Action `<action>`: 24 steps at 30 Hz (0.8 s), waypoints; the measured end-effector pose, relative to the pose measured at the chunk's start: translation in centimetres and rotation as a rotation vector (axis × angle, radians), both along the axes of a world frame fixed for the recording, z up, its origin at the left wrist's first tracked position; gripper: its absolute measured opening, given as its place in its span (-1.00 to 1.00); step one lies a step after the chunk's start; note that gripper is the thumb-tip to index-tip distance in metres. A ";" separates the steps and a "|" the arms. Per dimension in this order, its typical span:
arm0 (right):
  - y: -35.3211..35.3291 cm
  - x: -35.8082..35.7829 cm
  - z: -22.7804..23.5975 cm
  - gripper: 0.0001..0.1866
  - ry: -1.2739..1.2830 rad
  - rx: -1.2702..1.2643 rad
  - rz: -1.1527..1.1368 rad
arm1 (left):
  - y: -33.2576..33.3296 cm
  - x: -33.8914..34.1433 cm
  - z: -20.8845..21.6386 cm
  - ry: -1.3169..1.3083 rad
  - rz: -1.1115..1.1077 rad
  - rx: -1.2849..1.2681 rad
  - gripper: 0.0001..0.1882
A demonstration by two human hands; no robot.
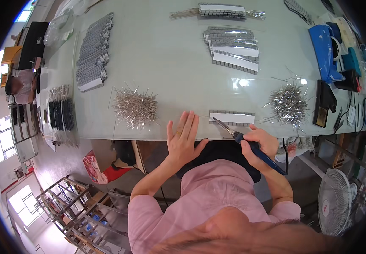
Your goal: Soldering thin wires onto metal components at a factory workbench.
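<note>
My right hand (261,146) is wrapped round the dark blue handle of a soldering iron (229,131). The iron's thin tip reaches the left end of a white strip with grey segmented edges (233,117), which lies near the table's front edge. Flat on the tabletop just left of that strip is my left hand (184,137), its fingers stretched out. A fine wire runs from the strip's left end toward my left fingers; whether they press on it I cannot make out. A heap of short silver wires (135,108) lies left of my left hand, and another wire heap (290,105) sits right of the strip.
Stacked similar strips (236,50) lie farther back, with a wired bundle (222,11) behind them. More grey strips (94,53) fan out at left. At right are a blue bag (324,53), a black box (321,108) and tweezers (338,120). A fan (335,201) stands at lower right.
</note>
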State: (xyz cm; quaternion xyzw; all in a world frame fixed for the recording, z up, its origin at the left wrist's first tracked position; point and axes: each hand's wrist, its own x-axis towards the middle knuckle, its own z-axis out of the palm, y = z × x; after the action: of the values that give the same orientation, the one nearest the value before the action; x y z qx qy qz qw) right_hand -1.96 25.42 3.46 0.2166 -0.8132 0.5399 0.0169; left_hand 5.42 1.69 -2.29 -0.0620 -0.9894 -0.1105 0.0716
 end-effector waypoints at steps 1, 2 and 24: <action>-0.3 0.0 0.1 -0.84 -0.001 0.005 0.003 | 0.0 0.0 0.0 -0.001 0.003 0.005 -0.25; -0.5 0.0 0.1 -0.86 -0.006 0.012 0.013 | 0.0 0.1 -0.1 0.001 -0.001 -0.001 -0.24; -2.1 -0.9 0.7 -0.83 -0.007 0.096 0.111 | -0.2 -0.1 0.0 -0.012 -0.014 0.009 -0.22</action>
State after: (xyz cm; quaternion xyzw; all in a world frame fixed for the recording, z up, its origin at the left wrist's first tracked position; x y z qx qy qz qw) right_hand -2.85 23.32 4.21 0.2599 -0.8249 0.5013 -0.0264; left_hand 5.36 1.50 -2.34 -0.0679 -0.9888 -0.1159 0.0652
